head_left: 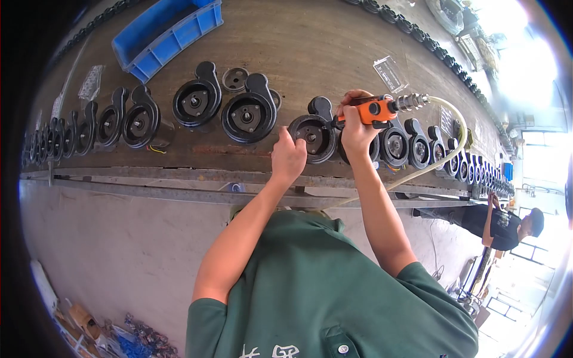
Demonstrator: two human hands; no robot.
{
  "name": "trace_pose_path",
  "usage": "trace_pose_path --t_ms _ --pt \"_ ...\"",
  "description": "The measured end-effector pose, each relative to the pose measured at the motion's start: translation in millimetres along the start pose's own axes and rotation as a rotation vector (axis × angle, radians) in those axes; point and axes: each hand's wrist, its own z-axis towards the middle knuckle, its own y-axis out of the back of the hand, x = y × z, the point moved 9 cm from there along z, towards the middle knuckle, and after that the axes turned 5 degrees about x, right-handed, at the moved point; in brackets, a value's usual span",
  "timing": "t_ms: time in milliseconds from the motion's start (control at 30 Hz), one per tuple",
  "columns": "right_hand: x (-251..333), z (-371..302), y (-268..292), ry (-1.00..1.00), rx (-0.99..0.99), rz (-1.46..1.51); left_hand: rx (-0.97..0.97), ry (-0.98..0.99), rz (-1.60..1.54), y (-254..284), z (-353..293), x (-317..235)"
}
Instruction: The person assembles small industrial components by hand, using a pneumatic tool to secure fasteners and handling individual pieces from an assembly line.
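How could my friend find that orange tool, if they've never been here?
Find the long brown workbench, then the row of round black housings along its near edge. Just right of the picture's middle, the person's bare right hand grips the orange-and-black handheld tool. Unlike its dark round neighbours, it's bright orange, with a silver connector and a pale, curved hose on its end.

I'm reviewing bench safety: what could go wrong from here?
The orange tool in the right hand might slip toward the left hand, which is close by at the black housing's near rim. The pale hose loops past neighbouring housings and could snag or nudge one.
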Motion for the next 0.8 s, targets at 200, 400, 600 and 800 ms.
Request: trace_pose_path --t_ms 200,400,600,800 --pt "-7 -1 6 -0.011 -0.027 0.018 -0.016 -0.010 0.037 6 -3 -8" --pt "-11 -3 4 -0.031 0.017 0.029 -0.022 -0.018 0.016 7 -6 -13" --pt "-10 -8 1 -0.053 0.028 0.051 0.014 0.014 -0.004 3 -1 -6" --pt "-8 -8 -1 -0.030 0.042 0.075 0.027 0.016 0.016 4 0 -5"
